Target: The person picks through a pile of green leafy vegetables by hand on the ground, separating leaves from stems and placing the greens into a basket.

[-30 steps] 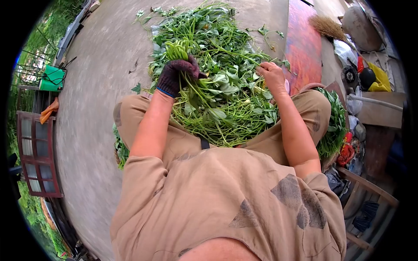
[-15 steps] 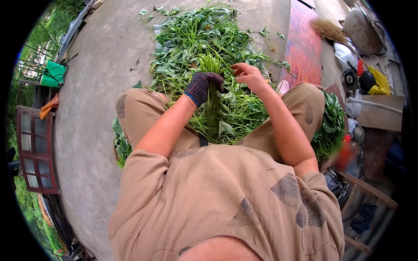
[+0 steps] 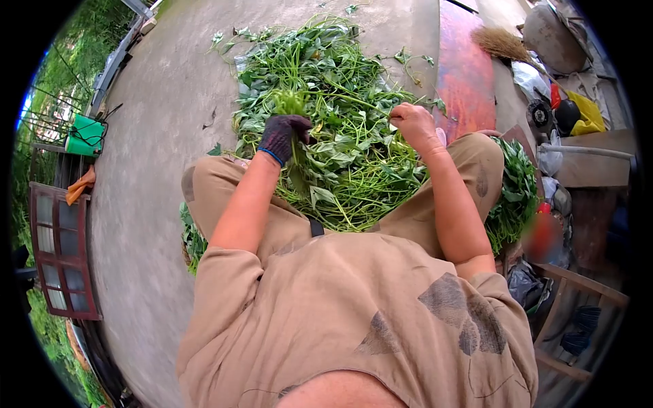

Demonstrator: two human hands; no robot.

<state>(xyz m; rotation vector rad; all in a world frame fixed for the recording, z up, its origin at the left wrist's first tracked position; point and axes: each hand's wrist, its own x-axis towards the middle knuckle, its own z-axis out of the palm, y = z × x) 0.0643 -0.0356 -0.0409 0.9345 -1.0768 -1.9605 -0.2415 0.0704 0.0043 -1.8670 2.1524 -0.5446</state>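
Note:
My left hand (image 3: 284,136), in a dark knitted glove with a blue cuff edge, is closed round a bunch of green stems (image 3: 290,103). The cut ends stick up above the fist and leaves hang below it. My right hand (image 3: 412,123) is bare, its fingers pinched together at the right side of the pile. A thin green stem (image 3: 360,102) runs from near the left fist to these fingertips. Under and beyond both hands spreads a large heap of leafy vines (image 3: 326,61), reaching down between my legs.
Leafy bundles lie outside my right knee (image 3: 511,197) and left knee (image 3: 194,234). A reddish board (image 3: 466,75) and a straw broom (image 3: 502,43) are at upper right. A wooden frame (image 3: 554,292) stands at lower right, a green bucket (image 3: 84,135) at far left.
My left hand moved right to the middle, then back left with the bunch. My right hand came inward with its fingers apart, then moved back out to the right and now pinches a stem.

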